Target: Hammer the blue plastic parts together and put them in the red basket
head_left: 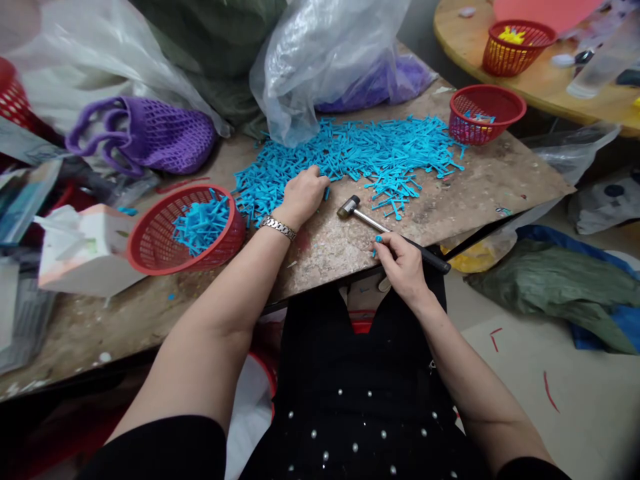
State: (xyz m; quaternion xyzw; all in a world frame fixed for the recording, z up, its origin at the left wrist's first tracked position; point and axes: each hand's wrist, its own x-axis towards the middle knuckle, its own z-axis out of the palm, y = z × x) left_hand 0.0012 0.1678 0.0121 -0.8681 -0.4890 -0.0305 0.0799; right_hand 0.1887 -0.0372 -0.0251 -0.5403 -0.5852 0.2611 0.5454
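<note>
A heap of small blue plastic pieces, thin sticks with wider ends, spreads over the worktable. At its near edge my left hand is closed, fingers bent down, with a blue piece showing at the fingertips. My right hand is at the table's front edge, pinching a small blue plastic piece between thumb and forefinger; the rest of that piece is hidden. Under and beside this hand lies a small hammer with a metal shaft and black grip. Left of my left forearm, a red basket holds more blue pieces.
A second red basket stands at the table's right corner. Clear plastic bags and a purple mesh bag line the back. A tissue box sits at left. Beyond is a round wooden table with another red basket.
</note>
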